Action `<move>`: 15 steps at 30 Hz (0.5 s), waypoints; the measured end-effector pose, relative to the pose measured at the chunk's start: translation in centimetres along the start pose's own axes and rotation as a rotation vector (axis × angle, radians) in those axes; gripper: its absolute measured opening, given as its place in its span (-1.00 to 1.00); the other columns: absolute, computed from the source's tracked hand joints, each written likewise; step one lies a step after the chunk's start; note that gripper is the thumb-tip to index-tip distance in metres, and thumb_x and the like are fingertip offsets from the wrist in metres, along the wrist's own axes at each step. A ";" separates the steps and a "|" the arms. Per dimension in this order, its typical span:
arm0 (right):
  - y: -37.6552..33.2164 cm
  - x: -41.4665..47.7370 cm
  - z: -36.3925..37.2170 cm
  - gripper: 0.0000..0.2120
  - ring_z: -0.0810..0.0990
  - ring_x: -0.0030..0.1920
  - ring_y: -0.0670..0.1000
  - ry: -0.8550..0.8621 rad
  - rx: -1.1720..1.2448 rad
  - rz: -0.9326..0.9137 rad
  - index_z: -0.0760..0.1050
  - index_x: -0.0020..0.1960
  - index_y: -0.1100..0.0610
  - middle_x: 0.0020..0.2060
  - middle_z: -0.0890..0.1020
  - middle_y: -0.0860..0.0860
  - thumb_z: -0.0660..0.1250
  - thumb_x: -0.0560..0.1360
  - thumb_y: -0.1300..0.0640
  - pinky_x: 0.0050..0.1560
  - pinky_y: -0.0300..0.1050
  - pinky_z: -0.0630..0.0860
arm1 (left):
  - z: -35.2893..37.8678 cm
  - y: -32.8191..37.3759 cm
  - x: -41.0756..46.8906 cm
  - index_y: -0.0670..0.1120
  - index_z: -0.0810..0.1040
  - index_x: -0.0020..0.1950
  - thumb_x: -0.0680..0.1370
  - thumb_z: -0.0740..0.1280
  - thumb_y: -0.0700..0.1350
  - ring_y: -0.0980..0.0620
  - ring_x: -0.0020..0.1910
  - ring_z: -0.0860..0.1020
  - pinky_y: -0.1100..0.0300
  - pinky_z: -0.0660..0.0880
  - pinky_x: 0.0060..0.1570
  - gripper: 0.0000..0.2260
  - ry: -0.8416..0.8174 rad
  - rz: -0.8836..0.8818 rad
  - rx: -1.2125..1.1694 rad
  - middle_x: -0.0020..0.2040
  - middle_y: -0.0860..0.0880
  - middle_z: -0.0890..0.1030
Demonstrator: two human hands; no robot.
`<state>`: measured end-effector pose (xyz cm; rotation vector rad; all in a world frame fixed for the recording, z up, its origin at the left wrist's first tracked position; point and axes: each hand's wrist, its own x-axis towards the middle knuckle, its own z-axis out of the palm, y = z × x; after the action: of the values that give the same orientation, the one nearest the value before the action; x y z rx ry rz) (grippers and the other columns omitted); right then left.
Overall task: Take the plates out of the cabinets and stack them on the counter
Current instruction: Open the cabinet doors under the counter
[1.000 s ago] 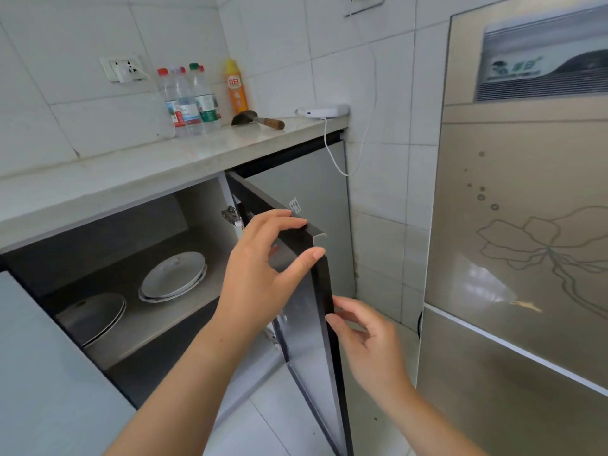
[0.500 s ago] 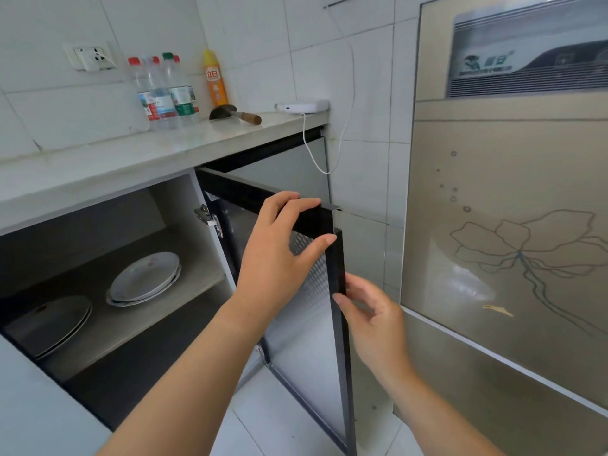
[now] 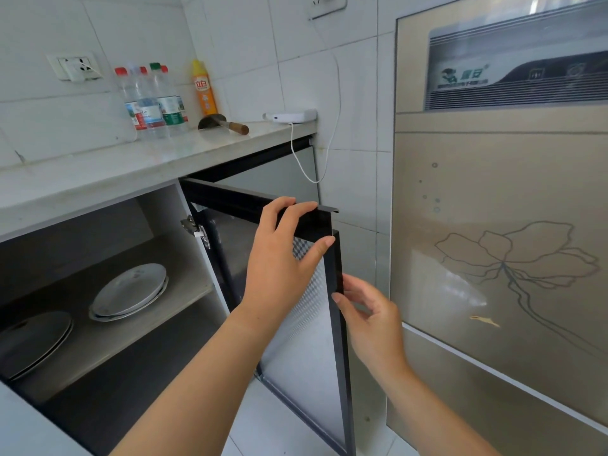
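Note:
The lower cabinet stands open. On its shelf [image 3: 184,287] lies a small stack of white plates [image 3: 130,291], and a darker plate stack [image 3: 33,340] sits further left in shadow. My left hand [image 3: 283,261] grips the top corner of the black-framed cabinet door [image 3: 309,340], fingers over its upper edge. My right hand [image 3: 371,317] rests against the door's outer vertical edge, fingers curled around it. The pale stone counter [image 3: 98,172] runs above the cabinet.
Several water bottles [image 3: 151,100], a yellow bottle [image 3: 204,88], a wood-handled tool [image 3: 223,124] and a white device with a cable [image 3: 291,116] stand at the counter's back. A tall beige appliance [image 3: 500,258] is close on the right. Another open door [image 3: 29,429] juts in lower left.
The door has swung further open to the right with both hands on it. The view shifted, showing more of the shelf and plates.

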<state>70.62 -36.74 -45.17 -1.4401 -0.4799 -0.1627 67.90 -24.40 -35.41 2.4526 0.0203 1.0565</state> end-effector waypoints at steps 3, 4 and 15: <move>-0.2 -0.3 -0.1 -0.66 0.61 -0.03 -0.25 -0.020 -0.002 0.006 0.55 0.07 -0.13 -0.07 0.65 -0.34 0.35 0.47 0.28 -0.07 -0.48 0.47 | -0.4 -0.1 -0.2 0.08 0.40 0.31 0.48 0.35 0.07 0.14 0.31 0.34 0.43 0.25 0.14 -0.58 -0.018 0.011 0.000 0.35 0.07 0.31; -0.4 -0.5 -0.1 -0.67 0.61 -0.03 -0.24 -0.028 0.000 0.007 0.56 0.07 -0.12 -0.08 0.65 -0.34 0.35 0.47 0.28 -0.07 -0.49 0.46 | -0.6 -0.2 -0.3 0.08 0.39 0.32 0.49 0.33 0.07 0.14 0.32 0.34 0.46 0.24 0.13 -0.58 -0.029 0.018 -0.003 0.36 0.08 0.30; -2.5 -3.0 1.2 -0.76 0.59 0.00 -0.12 0.036 0.025 -0.074 0.54 0.09 0.05 -0.04 0.64 -0.09 0.39 0.44 0.23 0.01 -0.37 0.50 | -4.1 -2.6 -3.2 0.23 0.11 0.47 0.54 0.17 0.17 0.25 0.44 0.16 0.43 0.16 0.27 -0.49 -0.180 0.020 -0.006 0.49 0.18 0.16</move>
<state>66.72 -36.46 -44.09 -1.3930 -0.5039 -0.2407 63.22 -21.01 -36.30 2.5377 -0.0651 0.8386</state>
